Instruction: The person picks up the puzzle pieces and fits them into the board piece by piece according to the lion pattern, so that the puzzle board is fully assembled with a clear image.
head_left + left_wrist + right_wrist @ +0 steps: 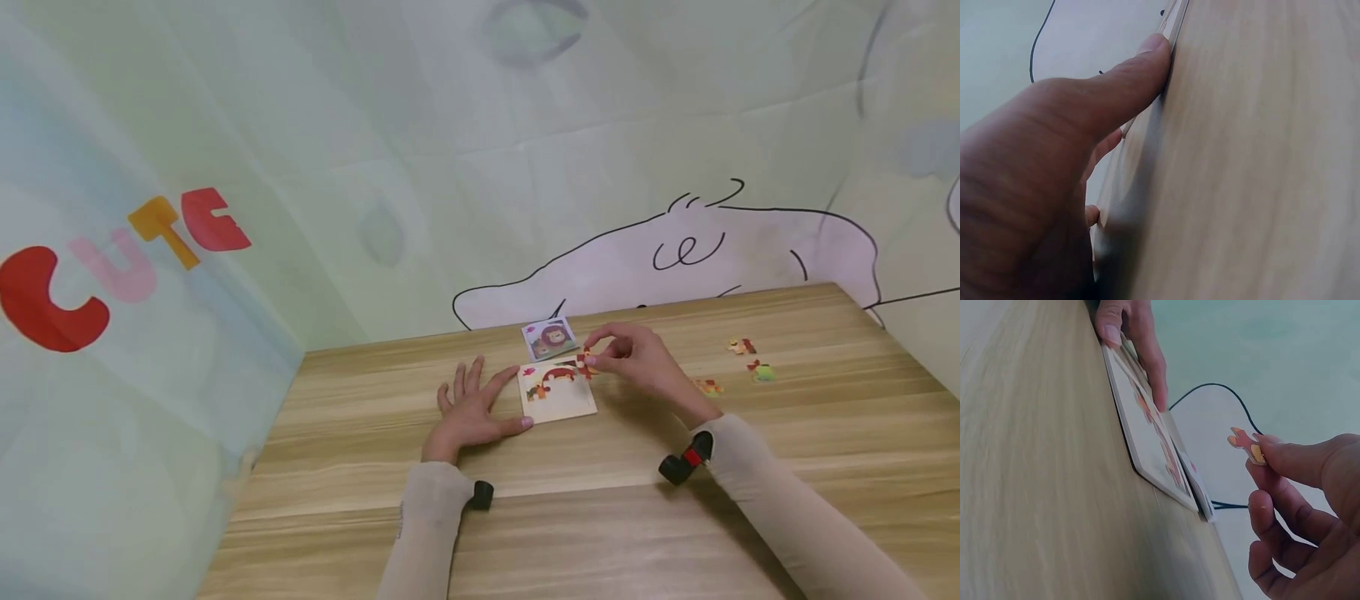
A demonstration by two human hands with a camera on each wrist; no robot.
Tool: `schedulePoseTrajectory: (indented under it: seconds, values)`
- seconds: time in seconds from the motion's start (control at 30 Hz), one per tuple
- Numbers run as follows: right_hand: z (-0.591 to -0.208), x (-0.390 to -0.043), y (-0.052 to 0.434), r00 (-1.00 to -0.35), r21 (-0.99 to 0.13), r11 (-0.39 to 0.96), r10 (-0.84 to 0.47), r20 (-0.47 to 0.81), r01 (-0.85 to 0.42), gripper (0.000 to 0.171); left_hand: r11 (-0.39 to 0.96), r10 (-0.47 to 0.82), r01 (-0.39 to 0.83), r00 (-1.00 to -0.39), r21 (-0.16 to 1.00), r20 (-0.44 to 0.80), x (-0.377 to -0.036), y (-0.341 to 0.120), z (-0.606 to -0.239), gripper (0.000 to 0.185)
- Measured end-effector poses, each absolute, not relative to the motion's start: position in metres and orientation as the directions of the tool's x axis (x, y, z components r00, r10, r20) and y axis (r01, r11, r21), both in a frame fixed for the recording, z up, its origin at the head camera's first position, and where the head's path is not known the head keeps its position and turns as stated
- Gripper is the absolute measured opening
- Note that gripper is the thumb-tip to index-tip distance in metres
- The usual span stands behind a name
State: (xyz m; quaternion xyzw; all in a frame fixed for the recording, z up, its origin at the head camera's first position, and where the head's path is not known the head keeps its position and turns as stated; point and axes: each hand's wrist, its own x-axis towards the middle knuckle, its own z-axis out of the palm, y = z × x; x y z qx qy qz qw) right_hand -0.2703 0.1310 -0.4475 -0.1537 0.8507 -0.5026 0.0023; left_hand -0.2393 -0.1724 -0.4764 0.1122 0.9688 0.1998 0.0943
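A square puzzle board (566, 407) lies on the table with several pieces fitted along its upper and left parts; its lower right shows bare backing. My left hand (471, 414) is spread at the board's left side, thumb at the lower left corner and index finger at the upper left one. Between thumb and index finger my right hand (633, 358) pinches a red and yellow puzzle piece (1247, 445), raised over the board's upper right corner. Just behind the board lies a picture card (550, 337) with a lion on it.
Loose pieces lie to the right: a red and yellow one (742, 346), a green one (761, 372) and an orange one (708, 387) close to the right forearm. A printed cloth (390, 167) hangs behind the wooden table's back edge.
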Motion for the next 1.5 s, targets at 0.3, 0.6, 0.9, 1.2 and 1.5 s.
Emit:
schedulePoseTrajectory:
  seconds: [0.3,0.6,0.9,1.2,1.5]
  values:
    - [-0.45,-0.273,0.11,-0.942,-0.867,0.423,-0.309,0.134,-0.262,0.019,0.895,0.256,0.18,-0.957,0.408,-0.139,-0.239,-0.171,-0.475,0.089]
    - [-0.455,-0.273,0.096,-0.943,-0.866,0.453,-0.327,0.059,-0.211,0.015,0.898,0.249,0.174,-0.958,0.403,-0.141,-0.24,-0.172,-0.476,0.089]
    - [-0.465,-0.275,0.082,-0.944,-0.855,0.47,-0.324,0.063,-0.218,0.013,0.897,0.248,0.173,-0.959,0.406,-0.14,-0.238,-0.173,-0.474,0.088]
    - [-0.471,-0.276,0.07,-0.941,-0.775,0.566,-0.323,0.104,-0.28,0.009,0.889,0.257,0.182,-0.958,0.42,-0.13,-0.238,-0.172,-0.473,0.088]
    - [-0.47,-0.276,0.065,-0.944,-0.727,0.624,-0.313,0.104,-0.287,0.01,0.892,0.26,0.184,-0.956,0.413,-0.137,-0.238,-0.172,-0.473,0.089]
